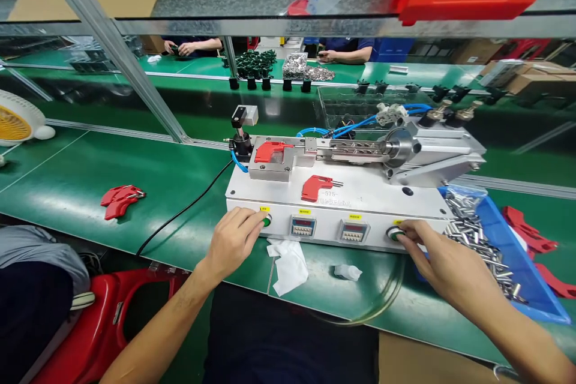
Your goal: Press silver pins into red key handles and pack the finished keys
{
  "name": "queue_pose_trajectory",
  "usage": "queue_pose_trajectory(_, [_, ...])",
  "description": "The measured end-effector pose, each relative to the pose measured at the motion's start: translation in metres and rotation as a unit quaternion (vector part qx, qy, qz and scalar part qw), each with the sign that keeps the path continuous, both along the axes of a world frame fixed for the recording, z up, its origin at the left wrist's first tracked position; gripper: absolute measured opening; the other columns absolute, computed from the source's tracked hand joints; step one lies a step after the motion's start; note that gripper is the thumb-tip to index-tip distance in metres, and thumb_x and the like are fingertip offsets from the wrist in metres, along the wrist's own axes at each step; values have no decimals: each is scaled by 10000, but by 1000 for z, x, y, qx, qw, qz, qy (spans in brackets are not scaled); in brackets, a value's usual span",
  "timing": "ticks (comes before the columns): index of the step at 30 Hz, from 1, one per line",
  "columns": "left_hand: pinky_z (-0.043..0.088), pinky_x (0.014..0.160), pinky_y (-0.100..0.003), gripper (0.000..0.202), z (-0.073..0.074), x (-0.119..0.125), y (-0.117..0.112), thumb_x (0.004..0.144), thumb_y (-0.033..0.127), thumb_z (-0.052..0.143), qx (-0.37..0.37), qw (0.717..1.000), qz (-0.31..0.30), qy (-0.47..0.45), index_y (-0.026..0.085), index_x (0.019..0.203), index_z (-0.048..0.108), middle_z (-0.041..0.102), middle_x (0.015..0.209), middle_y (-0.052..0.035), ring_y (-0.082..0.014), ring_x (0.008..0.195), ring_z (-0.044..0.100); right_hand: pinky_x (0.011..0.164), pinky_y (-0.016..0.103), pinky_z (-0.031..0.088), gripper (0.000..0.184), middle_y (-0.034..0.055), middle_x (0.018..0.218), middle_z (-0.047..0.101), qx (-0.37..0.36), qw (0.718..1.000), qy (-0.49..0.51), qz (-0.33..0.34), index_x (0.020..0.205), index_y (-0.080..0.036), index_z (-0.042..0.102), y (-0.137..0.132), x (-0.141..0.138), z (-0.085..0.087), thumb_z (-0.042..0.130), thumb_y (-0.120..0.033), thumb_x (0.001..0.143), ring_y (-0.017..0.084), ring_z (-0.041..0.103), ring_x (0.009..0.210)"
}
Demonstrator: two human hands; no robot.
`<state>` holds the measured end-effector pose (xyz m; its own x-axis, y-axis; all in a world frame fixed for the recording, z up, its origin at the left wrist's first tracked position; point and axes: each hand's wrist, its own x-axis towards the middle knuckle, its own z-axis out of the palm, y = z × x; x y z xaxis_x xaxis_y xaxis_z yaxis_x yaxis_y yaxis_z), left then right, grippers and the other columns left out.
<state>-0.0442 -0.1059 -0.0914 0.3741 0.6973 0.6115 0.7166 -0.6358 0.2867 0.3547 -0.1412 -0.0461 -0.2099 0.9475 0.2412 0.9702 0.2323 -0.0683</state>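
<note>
A metal bench press fixture (279, 192) stands in front of me. My left hand (234, 240) is at its left green push button (267, 221), fingers bent and together against it. At the right green push button (396, 234), my right hand (454, 270) has its thumb and fingers closed about the rim. A red plastic handle-shaped part (272, 152) sits in the fixture's metal nest, beside a horizontal rod from the cylinder (400, 147). Another red part with metal pins (316, 188) lies on the top plate. Two small digital counters (303, 226) are between the buttons.
Right of the fixture, a blue tray (531, 288) holds many metal pins (472, 234), with red parts (531, 231) beside it. More red parts (120, 200) lie left. A white cloth (290, 267) and small white bottle (347, 272) lie in front. Co-workers' hands (184, 48) show across the bench.
</note>
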Motion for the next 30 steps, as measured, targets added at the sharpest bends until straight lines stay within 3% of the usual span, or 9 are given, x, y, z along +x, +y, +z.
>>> queue_pose_trajectory(3, [518,753,-349,192,4,0,2,1059,195,506,-32,999,-17,10,198,1154,673,738,933,-57,-210,822,662,434,343,355,332,69,749,757,-17,1000,6,0,1036,-279,617,3,0,2,355,-484,1026,289,650,516])
queue_pose_trajectory(9, [483,726,-342,139,15,5,8,1046,184,500,-60,998,8,19,198,1047,638,704,858,-32,-211,786,635,455,334,258,331,76,648,708,10,996,-82,-42,898,-263,598,2,-8,2,348,-433,1032,286,625,516])
queue_pose_trajectory(14, [486,696,-344,126,25,6,2,1037,182,488,-84,995,4,56,197,1051,612,670,842,-29,-220,769,633,483,313,360,215,65,759,742,-38,998,-46,-22,964,-245,544,1,-8,5,398,-392,1023,260,671,575])
queue_pose_trajectory(17, [520,731,-363,160,41,21,-4,1041,198,478,-57,994,-12,90,192,1114,621,688,966,-76,-243,837,655,515,310,413,179,100,834,745,-27,999,-42,-10,1011,-221,532,-2,-13,6,431,-368,1015,268,704,665])
queue_pose_trajectory(21, [555,939,-462,376,58,61,6,1006,231,579,-8,992,-45,117,174,1378,561,630,1345,-187,-337,1170,629,580,327,485,191,139,922,739,-20,998,-60,-13,1084,-189,538,-12,-24,4,469,-343,995,295,728,796])
queue_pose_trajectory(23, [544,1009,-523,465,57,78,16,986,191,595,-7,989,-52,136,157,1445,525,557,1471,-228,-377,1280,583,644,348,532,248,153,995,738,-33,998,-43,-25,1178,-174,533,-23,-29,3,476,-319,985,305,734,869])
queue_pose_trajectory(26, [540,1052,-561,450,45,84,23,978,79,504,-7,986,-88,138,173,1411,585,576,1478,-215,-377,1293,597,748,394,583,461,160,1152,724,-74,996,33,-25,1415,-177,437,-44,-31,3,499,-308,977,300,733,956])
queue_pose_trajectory(28, [533,1089,-562,544,35,71,17,970,38,452,1,988,-119,95,236,1462,572,608,1472,-160,-357,1298,613,802,410,599,568,149,1232,707,-98,990,97,-7,1514,-202,368,-59,-26,4,519,-309,976,278,732,972])
queue_pose_trajectory(30, [528,1114,-571,662,29,45,4,971,64,476,0,989,-145,34,351,1567,469,603,1507,-68,-349,1309,620,834,409,602,527,139,1239,707,-93,986,135,-10,1489,-208,439,-70,-14,8,525,-305,978,255,732,954])
